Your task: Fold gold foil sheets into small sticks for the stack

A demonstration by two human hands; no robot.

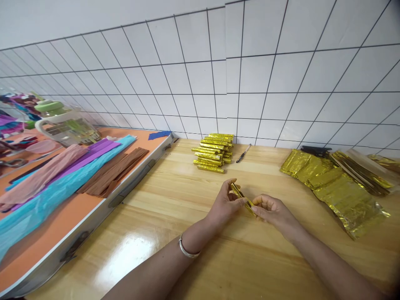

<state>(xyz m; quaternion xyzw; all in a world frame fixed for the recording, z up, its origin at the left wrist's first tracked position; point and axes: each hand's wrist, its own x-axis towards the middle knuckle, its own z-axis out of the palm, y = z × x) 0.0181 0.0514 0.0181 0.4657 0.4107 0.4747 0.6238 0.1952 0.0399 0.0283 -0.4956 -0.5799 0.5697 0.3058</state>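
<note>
Foil (236, 191) looks light, easily creased: pinch its ends softly. Your left hand (225, 202) grips it, right hand (271, 211) its five-o'clock end.

My view is bright: white glare pools on the lower left of the glossy wooden table (165, 204), and the held gold strip (237, 191) glints. Wide-angle stretching splays the wall's grid lines (200, 79); far-left clutter (26, 102) looks soft.
</note>
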